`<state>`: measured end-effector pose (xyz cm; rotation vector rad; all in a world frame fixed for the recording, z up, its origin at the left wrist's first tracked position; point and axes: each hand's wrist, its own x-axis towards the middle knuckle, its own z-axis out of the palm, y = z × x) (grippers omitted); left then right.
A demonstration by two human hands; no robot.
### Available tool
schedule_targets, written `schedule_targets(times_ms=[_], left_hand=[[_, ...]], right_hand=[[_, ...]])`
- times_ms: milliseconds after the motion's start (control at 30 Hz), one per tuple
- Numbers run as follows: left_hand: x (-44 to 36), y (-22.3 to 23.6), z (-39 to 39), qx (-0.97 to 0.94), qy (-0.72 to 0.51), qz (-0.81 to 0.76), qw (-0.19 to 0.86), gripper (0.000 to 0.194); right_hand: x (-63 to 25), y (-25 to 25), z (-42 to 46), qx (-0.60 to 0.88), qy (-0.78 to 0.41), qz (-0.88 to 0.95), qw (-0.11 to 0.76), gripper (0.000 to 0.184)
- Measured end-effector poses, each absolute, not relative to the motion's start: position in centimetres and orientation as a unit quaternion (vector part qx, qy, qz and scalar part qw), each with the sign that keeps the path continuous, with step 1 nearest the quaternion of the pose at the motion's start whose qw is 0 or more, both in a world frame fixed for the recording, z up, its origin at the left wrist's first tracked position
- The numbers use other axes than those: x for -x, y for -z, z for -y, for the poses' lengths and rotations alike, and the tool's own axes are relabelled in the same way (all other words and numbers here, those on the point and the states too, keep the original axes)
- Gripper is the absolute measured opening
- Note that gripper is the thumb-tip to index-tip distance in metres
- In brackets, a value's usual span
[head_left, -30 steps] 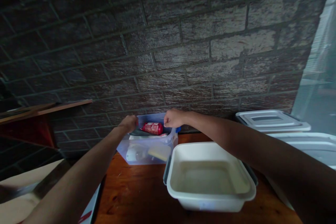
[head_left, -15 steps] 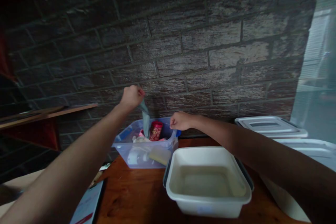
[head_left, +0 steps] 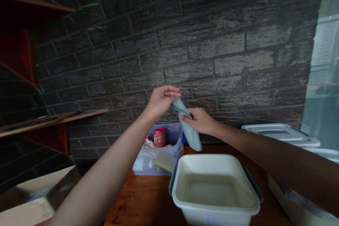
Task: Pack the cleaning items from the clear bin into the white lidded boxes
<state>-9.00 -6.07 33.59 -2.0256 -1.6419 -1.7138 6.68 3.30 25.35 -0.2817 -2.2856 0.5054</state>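
Note:
A light blue-green cloth (head_left: 191,135) with a dark stitched edge hangs between my two hands, above the table and in front of the brick wall. My left hand (head_left: 163,101) pinches its upper end. Lower down, my right hand (head_left: 200,120) grips the cloth's middle between thumb and fingers. The loose lower end dangles just behind a white tub (head_left: 215,203) with dark side handles, which holds some cloudy liquid. Left of the tub stands a clear plastic bin (head_left: 144,173). In it are a red jar (head_left: 159,137), crumpled cloth and a yellowish block seen through the wall.
Wooden shelves (head_left: 84,113) jut from the wall on the left. A cardboard box (head_left: 39,208) lies at the lower left. White lidded containers (head_left: 280,135) stand on the right. The wooden table (head_left: 140,197) runs beneath the bin and tub.
My left hand has lifted the cloth out of the clear bin and moved right. My right hand has left the bin's rim and taken hold of the cloth. The view has shifted slightly.

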Motion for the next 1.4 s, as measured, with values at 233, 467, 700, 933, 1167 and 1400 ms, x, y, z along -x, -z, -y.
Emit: schedule_targets(times_ms=[233,467,700,933,1167,1400], left_hand=[[4.9,-26.0,6.5,0.643,0.629,0.417,-0.131,0.047],[3.0,-21.9,5.8,0.611,0.655,0.342,-0.284,0.068],[3.7,-21.3,6.9,0.601,0.670,0.283,-0.331,0.072],[3.6,-20.4,7.0,0.623,0.660,0.348,-0.233,0.045],[4.1,-20.2,6.6,0.624,0.618,0.453,-0.152,0.019],[5.2,-19.8,6.9,0.656,0.620,0.422,-0.083,0.017]], right_hand=[[-13.7,-23.0,-3.1,0.107,-0.253,0.902,0.334,0.038],[-15.9,-20.6,-1.5,0.112,-0.332,0.887,0.301,0.039],[-15.5,-19.8,-1.6,0.105,-0.511,0.805,0.282,0.037],[-16.4,-21.0,-0.5,0.160,-0.386,0.853,0.314,0.032],[-16.9,-24.2,0.6,0.210,-0.100,0.902,0.363,0.016],[-15.2,-24.1,1.1,0.169,-0.330,0.879,0.299,0.036]])
